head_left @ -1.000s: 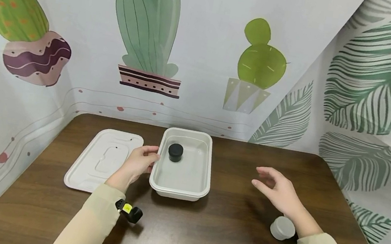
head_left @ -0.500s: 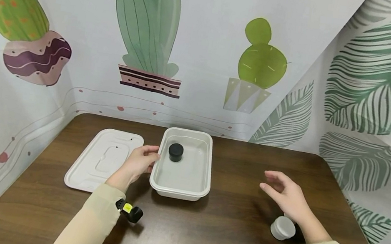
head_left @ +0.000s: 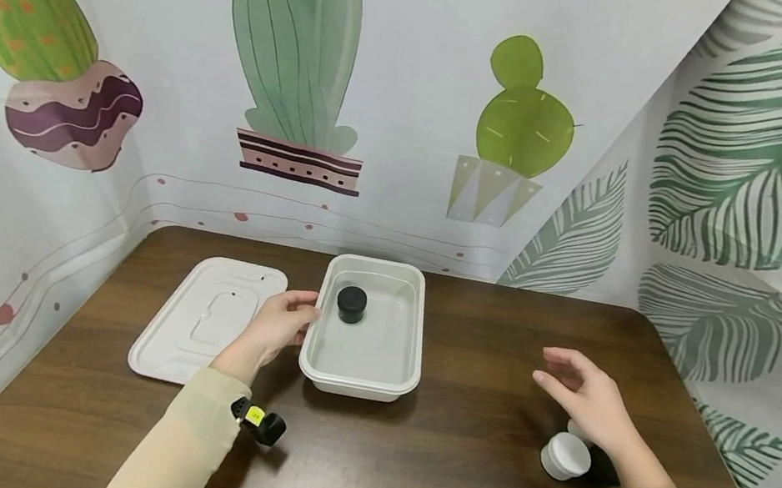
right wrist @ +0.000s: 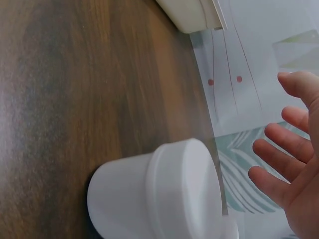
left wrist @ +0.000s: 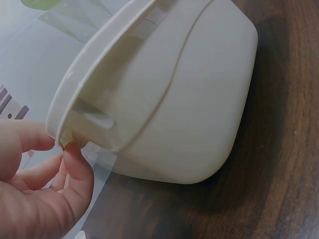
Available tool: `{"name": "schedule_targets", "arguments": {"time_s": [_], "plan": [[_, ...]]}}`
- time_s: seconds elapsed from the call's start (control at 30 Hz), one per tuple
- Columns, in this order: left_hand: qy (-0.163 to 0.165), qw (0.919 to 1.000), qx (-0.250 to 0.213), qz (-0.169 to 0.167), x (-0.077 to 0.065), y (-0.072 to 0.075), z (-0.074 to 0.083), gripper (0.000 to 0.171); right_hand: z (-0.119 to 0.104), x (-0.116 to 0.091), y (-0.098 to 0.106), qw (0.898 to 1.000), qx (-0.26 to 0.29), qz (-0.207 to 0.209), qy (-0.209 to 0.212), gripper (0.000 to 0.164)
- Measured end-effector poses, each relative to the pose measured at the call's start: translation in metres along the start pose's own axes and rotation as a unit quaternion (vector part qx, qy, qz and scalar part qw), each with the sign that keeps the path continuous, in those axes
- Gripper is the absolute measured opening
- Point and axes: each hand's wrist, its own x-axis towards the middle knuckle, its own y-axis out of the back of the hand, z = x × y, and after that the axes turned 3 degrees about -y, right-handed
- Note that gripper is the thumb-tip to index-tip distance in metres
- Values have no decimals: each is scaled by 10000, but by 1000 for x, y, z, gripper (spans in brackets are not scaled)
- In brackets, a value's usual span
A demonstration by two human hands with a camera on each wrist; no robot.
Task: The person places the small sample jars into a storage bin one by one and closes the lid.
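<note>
My left hand (head_left: 272, 326) pinches the left rim of a pale grey rectangular food container (head_left: 360, 381); the left wrist view shows thumb and fingers at that rim. Inside the container, toward its far left, sits a small round black jar (head_left: 351, 306). On the right, my right hand (head_left: 589, 399) hovers over the table with loosely bent fingers and holds nothing. Just below that hand stands a white lidded jar (head_left: 565, 458), seen large in the right wrist view. A second white jar (head_left: 576, 430) is mostly hidden behind it and the hand.
A white rectangular lid (head_left: 184, 331) lies flat left of the container, partly behind the left hand. The brown wooden table (head_left: 394, 476) reaches back to a wall covering (head_left: 411, 112) printed with cacti and leaves.
My right hand has drifted right and slightly toward me, away from the container, uncovering a bit of the second white jar. The left hand and the container have stayed put.
</note>
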Motion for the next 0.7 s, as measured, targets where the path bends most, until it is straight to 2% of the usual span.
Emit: {"name": "schedule_targets", "arguments": {"time_s": [0.4, 0.7], "plan": [[5, 9999, 107, 28, 1, 1, -1, 45, 15, -7, 11, 9995, 77, 224, -193, 39], [14, 9999, 110, 29, 3, 1, -1, 45, 25, -13, 20, 9987, -128, 181, -454, 44]]}}
